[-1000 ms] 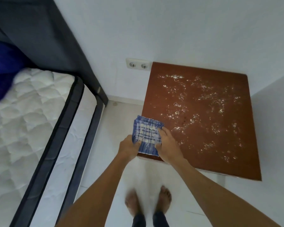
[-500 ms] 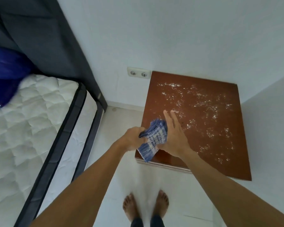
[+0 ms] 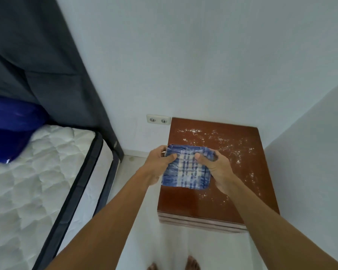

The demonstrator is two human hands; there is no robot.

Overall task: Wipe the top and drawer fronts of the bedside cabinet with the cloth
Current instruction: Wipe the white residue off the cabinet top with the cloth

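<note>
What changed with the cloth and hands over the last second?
The cloth, bunched half a second ago, is spread flat again, with the left hand and right hand gripping its two sides. The white specks on the cabinet top are unwiped, as before.

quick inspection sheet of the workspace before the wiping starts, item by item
surface: bedside cabinet top, brown, speckled with white powder or crumbs; unwiped
job's things: blue-and-white checked cloth, folded, held above the cabinet's left part; drawer fronts barely visible from this angle
clutter: nothing seen
grippers: left hand and right hand each pinch an upper corner of the cloth
cables: nothing seen; double wall socket has nothing plugged in
surroundings: bare mattress to the left with a blue pillow; white walls; bare feet on the floor
</note>
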